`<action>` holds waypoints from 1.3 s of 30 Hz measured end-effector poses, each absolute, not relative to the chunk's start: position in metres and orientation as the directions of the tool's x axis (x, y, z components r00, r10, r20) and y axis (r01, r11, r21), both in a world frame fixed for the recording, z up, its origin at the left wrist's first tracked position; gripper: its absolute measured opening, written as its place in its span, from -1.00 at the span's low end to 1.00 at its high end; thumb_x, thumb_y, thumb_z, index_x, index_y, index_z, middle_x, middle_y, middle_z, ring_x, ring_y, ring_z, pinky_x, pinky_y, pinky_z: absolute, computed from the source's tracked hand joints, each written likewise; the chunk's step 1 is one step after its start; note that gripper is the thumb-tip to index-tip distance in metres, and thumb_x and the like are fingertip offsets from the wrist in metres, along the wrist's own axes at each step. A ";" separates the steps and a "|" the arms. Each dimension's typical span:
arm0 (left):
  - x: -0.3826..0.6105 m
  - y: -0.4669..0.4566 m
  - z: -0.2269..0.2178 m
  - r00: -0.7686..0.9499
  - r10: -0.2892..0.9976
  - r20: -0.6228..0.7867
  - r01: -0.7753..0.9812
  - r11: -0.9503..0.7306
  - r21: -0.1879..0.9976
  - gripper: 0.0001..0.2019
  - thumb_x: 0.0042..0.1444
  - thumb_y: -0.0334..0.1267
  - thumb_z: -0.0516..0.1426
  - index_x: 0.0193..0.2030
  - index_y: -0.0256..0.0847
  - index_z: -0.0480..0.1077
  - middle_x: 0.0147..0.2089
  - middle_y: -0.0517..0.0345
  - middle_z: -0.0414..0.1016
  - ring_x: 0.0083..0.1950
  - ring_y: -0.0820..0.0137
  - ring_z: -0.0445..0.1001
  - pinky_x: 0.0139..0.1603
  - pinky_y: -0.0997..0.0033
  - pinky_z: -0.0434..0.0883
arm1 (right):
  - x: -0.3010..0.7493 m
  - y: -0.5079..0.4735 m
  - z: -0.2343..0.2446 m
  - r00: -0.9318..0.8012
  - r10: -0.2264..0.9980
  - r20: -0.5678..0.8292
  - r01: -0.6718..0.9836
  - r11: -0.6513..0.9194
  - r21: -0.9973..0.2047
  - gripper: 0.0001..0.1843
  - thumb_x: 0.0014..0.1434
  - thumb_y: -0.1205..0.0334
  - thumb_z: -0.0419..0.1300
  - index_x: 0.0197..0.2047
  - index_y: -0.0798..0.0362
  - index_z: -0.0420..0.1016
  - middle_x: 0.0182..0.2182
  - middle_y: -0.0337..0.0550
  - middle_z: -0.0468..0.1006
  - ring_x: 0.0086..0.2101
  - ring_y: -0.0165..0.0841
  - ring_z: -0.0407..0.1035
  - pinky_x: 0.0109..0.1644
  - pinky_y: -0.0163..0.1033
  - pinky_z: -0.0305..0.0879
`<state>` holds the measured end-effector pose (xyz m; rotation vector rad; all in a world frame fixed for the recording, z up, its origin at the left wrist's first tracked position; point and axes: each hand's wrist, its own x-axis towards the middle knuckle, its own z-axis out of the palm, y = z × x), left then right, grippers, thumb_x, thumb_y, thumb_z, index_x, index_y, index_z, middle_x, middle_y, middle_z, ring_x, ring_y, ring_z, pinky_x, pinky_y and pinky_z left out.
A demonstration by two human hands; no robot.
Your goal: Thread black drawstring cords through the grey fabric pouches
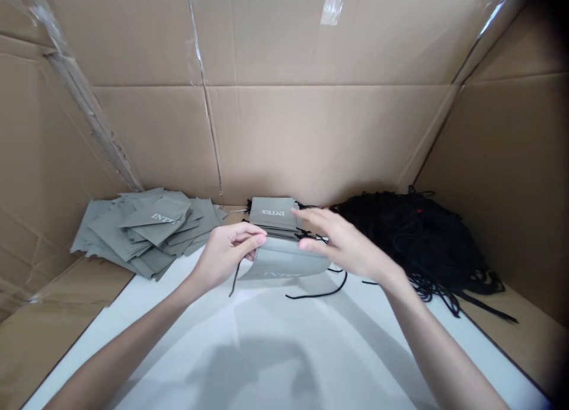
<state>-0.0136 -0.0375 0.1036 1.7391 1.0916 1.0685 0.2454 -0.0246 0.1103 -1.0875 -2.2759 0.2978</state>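
My left hand point(235, 247) pinches the upper left corner of a grey drawstring pouch point(284, 259) between thumb and fingers. White lettering shows near the pouch's lower edge. One black cord end hangs below my left hand; on the pouch's right side a longer black cord point(317, 295) curves over the white surface. My right hand point(335, 238) is over the pouch's right end, its thumb and fingers spread apart. Just behind, a stack of grey pouches point(273, 211) marked INTEX lies with black cords sticking out at its sides.
A loose heap of grey pouches point(146, 226) lies at the left. At the right is a large tangled pile of black cords point(413, 238), with strands trailing onto the white table point(267, 351). Cardboard walls point(329, 137) enclose the back and both sides.
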 end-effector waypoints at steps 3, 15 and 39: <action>-0.006 -0.059 0.111 0.293 0.935 0.198 0.186 -0.259 0.948 -0.68 0.18 0.00 0.22 -0.12 -0.22 0.55 -0.39 0.16 0.56 -0.44 0.47 0.47 -0.36 0.52 0.50 | 0.222 -0.036 0.109 -0.662 0.693 0.287 0.449 0.673 -0.588 -0.56 0.33 -0.14 0.11 -0.11 0.04 0.59 -0.31 -0.13 0.59 -0.32 -0.30 0.41 -0.19 -0.23 0.30; -0.018 -0.112 0.143 0.413 0.842 0.347 0.206 -0.458 0.865 -0.87 0.25 -0.27 0.21 -0.15 0.01 0.62 -0.27 0.27 0.66 -0.30 0.49 0.59 -0.30 0.66 0.53 | 0.214 -0.043 0.110 -0.696 0.577 0.428 -0.002 0.594 -0.804 -0.76 0.27 0.12 0.27 -0.31 0.12 0.64 -0.40 -0.17 0.61 -0.43 -0.45 0.37 -0.32 -0.38 0.26; -0.020 -0.121 0.134 0.443 0.598 0.668 0.335 -0.801 0.496 -0.76 0.18 -0.45 0.25 -0.11 0.02 0.51 -0.20 0.36 0.66 -0.21 0.42 0.64 -0.17 0.49 0.58 | 0.211 -0.048 0.105 -0.756 0.555 0.347 -0.053 0.477 -0.877 -0.80 0.19 0.15 0.35 -0.18 0.09 0.68 -0.39 -0.17 0.64 -0.46 -0.45 0.38 -0.40 -0.39 0.29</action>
